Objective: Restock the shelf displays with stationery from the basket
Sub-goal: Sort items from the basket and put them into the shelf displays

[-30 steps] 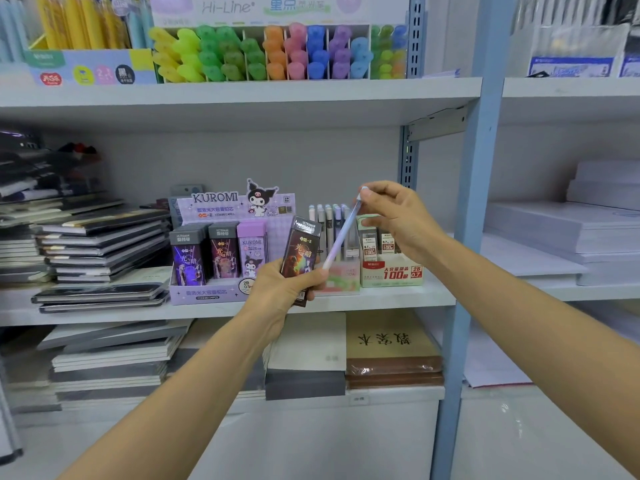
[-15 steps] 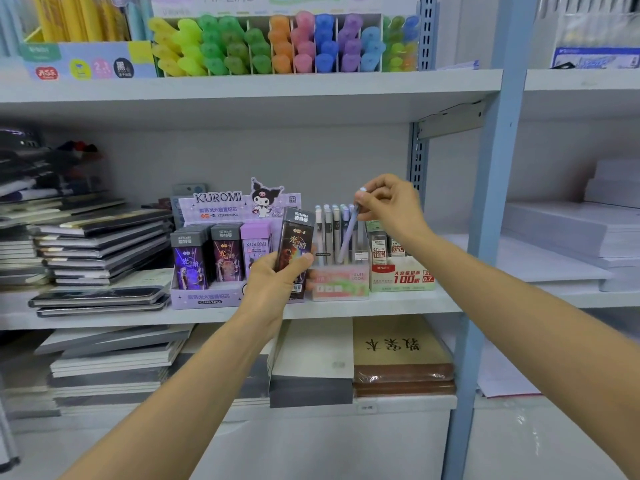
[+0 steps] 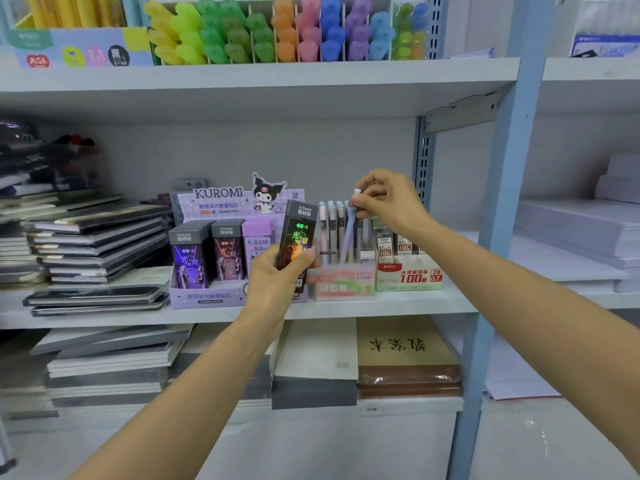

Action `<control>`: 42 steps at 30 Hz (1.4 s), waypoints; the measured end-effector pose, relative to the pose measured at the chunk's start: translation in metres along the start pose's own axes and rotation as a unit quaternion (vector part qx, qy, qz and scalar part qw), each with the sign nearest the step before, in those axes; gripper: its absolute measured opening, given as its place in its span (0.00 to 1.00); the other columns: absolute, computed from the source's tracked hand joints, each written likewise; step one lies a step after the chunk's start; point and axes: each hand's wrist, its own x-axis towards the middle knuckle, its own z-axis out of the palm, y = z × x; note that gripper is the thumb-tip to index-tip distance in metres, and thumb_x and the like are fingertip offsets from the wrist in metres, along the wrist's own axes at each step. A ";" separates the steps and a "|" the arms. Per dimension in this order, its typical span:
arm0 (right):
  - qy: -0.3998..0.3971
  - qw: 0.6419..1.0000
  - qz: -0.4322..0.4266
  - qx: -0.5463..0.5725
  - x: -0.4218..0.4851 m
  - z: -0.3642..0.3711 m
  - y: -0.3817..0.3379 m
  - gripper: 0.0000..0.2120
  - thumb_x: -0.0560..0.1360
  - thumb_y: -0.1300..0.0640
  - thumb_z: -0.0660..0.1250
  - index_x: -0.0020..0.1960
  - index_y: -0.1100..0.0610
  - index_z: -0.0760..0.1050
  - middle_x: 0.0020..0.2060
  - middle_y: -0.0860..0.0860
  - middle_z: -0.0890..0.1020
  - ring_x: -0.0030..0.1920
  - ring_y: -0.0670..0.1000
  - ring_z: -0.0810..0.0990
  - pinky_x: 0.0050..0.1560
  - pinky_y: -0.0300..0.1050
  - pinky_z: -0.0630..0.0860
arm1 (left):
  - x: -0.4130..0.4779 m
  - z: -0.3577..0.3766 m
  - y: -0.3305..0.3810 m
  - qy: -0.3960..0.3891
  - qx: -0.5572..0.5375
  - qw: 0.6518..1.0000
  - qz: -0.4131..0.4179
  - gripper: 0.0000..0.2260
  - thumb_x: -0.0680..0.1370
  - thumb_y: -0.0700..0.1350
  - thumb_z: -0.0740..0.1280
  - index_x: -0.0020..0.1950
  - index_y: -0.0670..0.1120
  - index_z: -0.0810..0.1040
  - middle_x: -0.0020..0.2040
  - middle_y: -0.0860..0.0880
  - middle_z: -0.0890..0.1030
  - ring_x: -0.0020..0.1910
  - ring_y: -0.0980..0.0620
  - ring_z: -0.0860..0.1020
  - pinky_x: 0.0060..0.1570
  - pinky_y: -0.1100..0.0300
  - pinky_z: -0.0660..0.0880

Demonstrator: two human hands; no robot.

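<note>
My left hand (image 3: 273, 282) grips a dark Ultraman lead box (image 3: 297, 242) upright, in front of the right end of the purple Kuromi display (image 3: 211, 297) on the middle shelf. My right hand (image 3: 388, 202) pinches the top of a pale lilac pen (image 3: 349, 237). The pen leans with its lower end inside the clear Fruit Soda pen holder (image 3: 343, 282), among several other pens (image 3: 330, 230). The basket is out of view.
A lead refill box marked 100 (image 3: 408, 275) stands right of the pen holder. Stacked notebooks (image 3: 97, 244) fill the shelf's left. Highlighters (image 3: 277, 32) line the upper shelf. A blue upright post (image 3: 498, 202) stands right of my right hand. Paper reams (image 3: 581, 233) lie beyond it.
My right hand carried the lilac pen away from my left hand and lowered its tip into the pen holder. My left hand lifted the dark box slightly toward the Kuromi display.
</note>
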 end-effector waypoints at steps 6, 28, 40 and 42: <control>-0.027 0.999 0.012 0.022 -0.003 -0.010 0.007 0.08 0.76 0.65 0.68 0.54 0.67 0.75 0.42 0.61 0.84 0.43 0.51 0.86 0.44 0.41 0.82 | 0.003 0.002 0.000 -0.027 0.006 1.000 0.013 0.02 0.77 0.43 0.70 0.46 0.48 0.81 0.41 0.49 0.86 0.44 0.49 0.81 0.52 0.50 0.77; -0.143 0.988 -0.022 0.063 -0.045 0.032 -0.032 0.12 0.77 0.57 0.68 0.59 0.59 0.78 0.49 0.55 0.84 0.44 0.45 0.83 0.45 0.40 0.81 | -0.015 -0.006 0.010 -0.086 -0.004 0.996 0.015 0.01 0.77 0.40 0.70 0.46 0.43 0.80 0.34 0.47 0.83 0.34 0.52 0.81 0.37 0.59 0.80; -0.041 0.998 -0.031 0.047 -0.023 0.103 -0.056 0.07 0.78 0.63 0.66 0.56 0.63 0.75 0.49 0.61 0.83 0.45 0.55 0.83 0.45 0.44 0.82 | -0.033 -0.121 -0.026 0.016 0.597 0.776 0.201 0.25 0.72 0.39 0.72 0.69 0.39 0.72 0.68 0.42 0.74 0.67 0.41 0.71 0.63 0.48 0.68; -0.055 0.997 -0.049 0.017 -0.022 0.125 -0.055 0.07 0.77 0.63 0.67 0.56 0.61 0.76 0.48 0.57 0.84 0.47 0.53 0.83 0.47 0.50 0.83 | -0.037 -0.129 -0.030 -0.009 0.627 0.753 0.200 0.28 0.72 0.39 0.72 0.71 0.40 0.70 0.71 0.42 0.71 0.70 0.41 0.69 0.65 0.46 0.67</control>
